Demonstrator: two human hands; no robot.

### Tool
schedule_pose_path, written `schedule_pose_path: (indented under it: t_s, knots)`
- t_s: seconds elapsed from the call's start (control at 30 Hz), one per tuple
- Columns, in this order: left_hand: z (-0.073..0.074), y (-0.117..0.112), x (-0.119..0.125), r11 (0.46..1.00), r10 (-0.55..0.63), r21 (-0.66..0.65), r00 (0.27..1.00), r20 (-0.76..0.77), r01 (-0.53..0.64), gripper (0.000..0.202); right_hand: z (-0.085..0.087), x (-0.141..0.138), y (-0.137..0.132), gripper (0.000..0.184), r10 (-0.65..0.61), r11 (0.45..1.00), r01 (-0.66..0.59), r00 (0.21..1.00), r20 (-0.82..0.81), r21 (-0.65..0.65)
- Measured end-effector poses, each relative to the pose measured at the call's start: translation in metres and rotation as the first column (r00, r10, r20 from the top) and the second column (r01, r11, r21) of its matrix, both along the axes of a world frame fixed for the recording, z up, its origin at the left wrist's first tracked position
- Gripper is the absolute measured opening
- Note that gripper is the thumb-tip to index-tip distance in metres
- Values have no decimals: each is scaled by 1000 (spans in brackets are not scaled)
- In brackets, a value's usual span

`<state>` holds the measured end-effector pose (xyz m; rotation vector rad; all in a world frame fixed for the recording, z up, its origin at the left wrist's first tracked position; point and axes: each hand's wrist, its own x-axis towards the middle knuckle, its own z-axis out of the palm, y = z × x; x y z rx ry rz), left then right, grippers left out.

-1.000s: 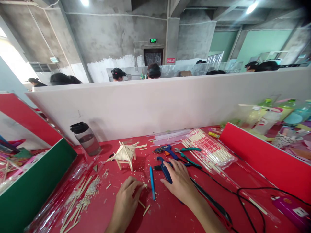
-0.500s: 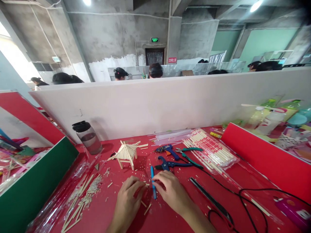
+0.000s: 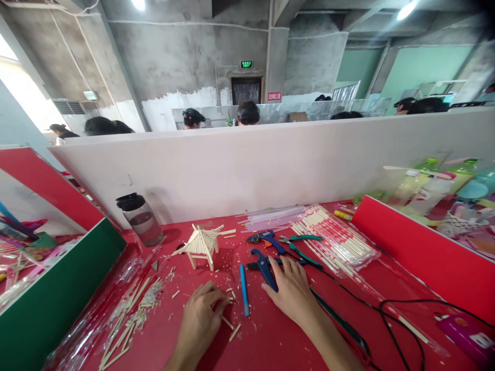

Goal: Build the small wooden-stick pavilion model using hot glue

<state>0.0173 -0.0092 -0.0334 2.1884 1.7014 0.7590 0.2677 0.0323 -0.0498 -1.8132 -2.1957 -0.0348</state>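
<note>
My left hand [image 3: 204,312] rests low over the red table with thumb and fingers pinched together. Whatever is between those fingertips is hidden; short bits of wooden stick [image 3: 228,323] lie beside them. My right hand [image 3: 291,286] reaches over the blue-handled cutter [image 3: 264,268], its fingers stretched across the handles and the thumb apart on the near side. Between the hands lies a blue pen [image 3: 244,290], touched by neither. Beyond my left hand stands a small stick-built pavilion [image 3: 201,245] with a sloped roof and legs.
Behind the cutter lie a blue glue gun [image 3: 270,241] and green-handled pliers [image 3: 305,238]. Packed sticks [image 3: 336,237] are at the back right, a black utility knife [image 3: 340,319] nearer. A water bottle [image 3: 141,221] and cut sticks [image 3: 126,330] are left. A white partition [image 3: 247,170] closes the back.
My right hand has moved right from beside the blue pen to the blue-handled cutter. The pen stays on the table. My left hand has hardly moved.
</note>
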Motion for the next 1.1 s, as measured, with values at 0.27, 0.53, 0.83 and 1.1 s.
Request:
schedule_pose_path:
  t_s: [0.27, 0.53, 0.83, 1.1]
  knots:
    - [4, -2, -2, 982, 32, 183, 992, 125, -55, 25, 27, -7, -6, 47, 39, 999, -45, 975, -219, -22]
    - [9, -5, -5, 945, 76, 299, 980, 184, -129, 25, 73, -11, -29, 41, 97, 808, -507, 618, -780, -301]
    - [11, -6, -4, 949, 68, 291, 978, 196, -124, 22, 54, -17, -29, 44, -24, 682, -608, 537, -843, -407]
    - [12, -5, -5, 941, 101, 312, 989, 110, -131, 26, 60, -24, -30, 45, 30, 671, -624, 562, -827, -400]
